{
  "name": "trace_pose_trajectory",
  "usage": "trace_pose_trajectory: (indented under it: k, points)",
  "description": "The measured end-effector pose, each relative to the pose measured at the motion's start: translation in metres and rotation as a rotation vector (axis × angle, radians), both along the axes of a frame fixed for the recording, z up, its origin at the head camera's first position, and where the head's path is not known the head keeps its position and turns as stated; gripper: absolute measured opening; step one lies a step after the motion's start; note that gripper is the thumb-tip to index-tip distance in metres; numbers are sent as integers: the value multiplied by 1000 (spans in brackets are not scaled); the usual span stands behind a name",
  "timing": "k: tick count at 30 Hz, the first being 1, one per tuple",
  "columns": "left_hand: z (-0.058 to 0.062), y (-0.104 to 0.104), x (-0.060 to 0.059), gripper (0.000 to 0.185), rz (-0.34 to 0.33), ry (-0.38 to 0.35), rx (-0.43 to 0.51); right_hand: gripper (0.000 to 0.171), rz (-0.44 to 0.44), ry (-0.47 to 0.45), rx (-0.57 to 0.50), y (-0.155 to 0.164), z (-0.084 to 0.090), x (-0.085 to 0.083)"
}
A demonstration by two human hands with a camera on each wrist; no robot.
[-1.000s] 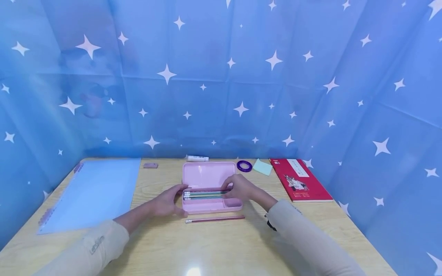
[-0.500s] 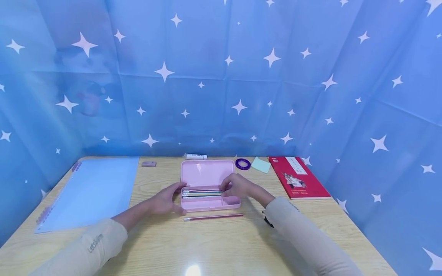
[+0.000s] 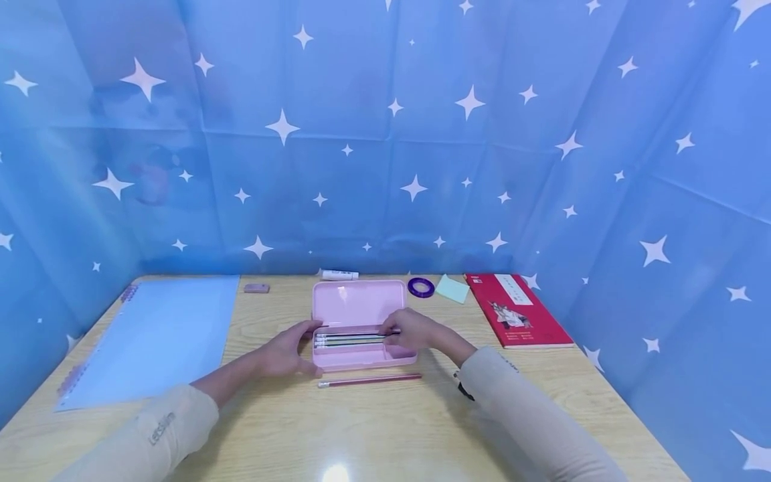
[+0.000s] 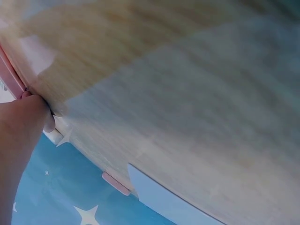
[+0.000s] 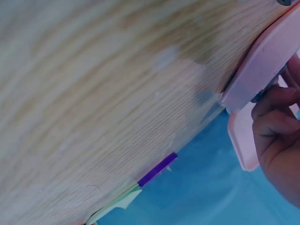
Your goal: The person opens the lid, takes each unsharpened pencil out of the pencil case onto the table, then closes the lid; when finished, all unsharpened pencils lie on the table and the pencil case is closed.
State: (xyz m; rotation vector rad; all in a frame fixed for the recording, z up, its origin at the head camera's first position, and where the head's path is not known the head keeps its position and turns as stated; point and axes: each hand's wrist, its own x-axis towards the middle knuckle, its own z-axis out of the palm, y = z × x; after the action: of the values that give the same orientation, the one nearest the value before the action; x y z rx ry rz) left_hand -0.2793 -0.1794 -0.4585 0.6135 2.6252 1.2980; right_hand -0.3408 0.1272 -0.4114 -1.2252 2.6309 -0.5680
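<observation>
Pencil case (image 3: 359, 311): pink, shallow, rounded corners, lid laid open flat toward the back edge of the worktop (image 3: 385, 428); stands at the middle of the worktop, nearer the back. Contents: a row of pencils (image 3: 349, 339) lying lengthwise in the tray, pale ends to the left. Left hand (image 3: 283, 351): fingers spread and curved about the case's left end, thumb at its near corner, touching the case. Right hand (image 3: 415, 330): fingers bent together over the right ends of the pencils, pinching them; the grip itself is hidden under the knuckles. Red pencil (image 3: 369, 381): loose, lying just in front of the case, parallel to it. Along the back edge: white tube (image 3: 340, 274), small eraser (image 3: 256, 288), purple tape ring (image 3: 421, 287), green sticky pad (image 3: 453, 288). Red book (image 3: 517, 309) toward the right edge; pale blue binder (image 3: 150, 335) at the left. Wrist views are blurred and close, showing mostly wood grain; the case's right end is cut off there.
</observation>
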Motion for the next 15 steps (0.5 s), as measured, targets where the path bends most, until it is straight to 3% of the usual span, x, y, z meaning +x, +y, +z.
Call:
trace_pose_trajectory:
  k: [15]
  points:
    - [2,0,1,102,1,-5,7,6,-50,-1,-64,4,3,3]
